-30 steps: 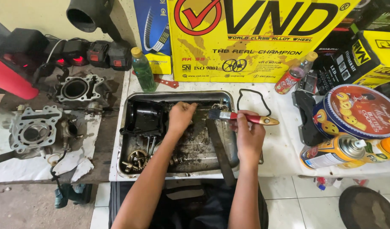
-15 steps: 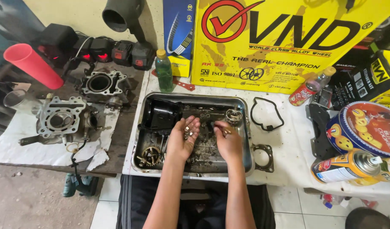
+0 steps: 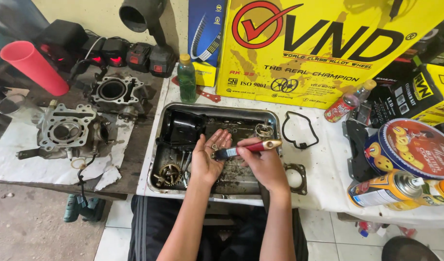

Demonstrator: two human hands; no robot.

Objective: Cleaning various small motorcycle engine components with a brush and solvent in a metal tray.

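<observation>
My left hand (image 3: 208,155) is held palm up over a steel tray (image 3: 217,191), with several small metal parts lying in the palm. My right hand (image 3: 264,165) grips a brush with a red and wooden handle (image 3: 248,148), its dark bristle end laid across the parts in my left palm. Inside the tray lie a black plastic cover (image 3: 181,129), a brass-coloured gear (image 3: 169,172), bolts and oily grit.
Two engine cylinder parts (image 3: 67,129) (image 3: 113,91) sit on the left bench by a red tube (image 3: 36,67). A green bottle (image 3: 186,78) stands behind the tray. A black gasket (image 3: 299,131), a round biscuit tin (image 3: 409,147) and spray cans (image 3: 386,188) lie at the right.
One second ago my right hand held the brush above the tray. Half a second ago both hands were cupped together over it. Now the brush lies across my open left palm.
</observation>
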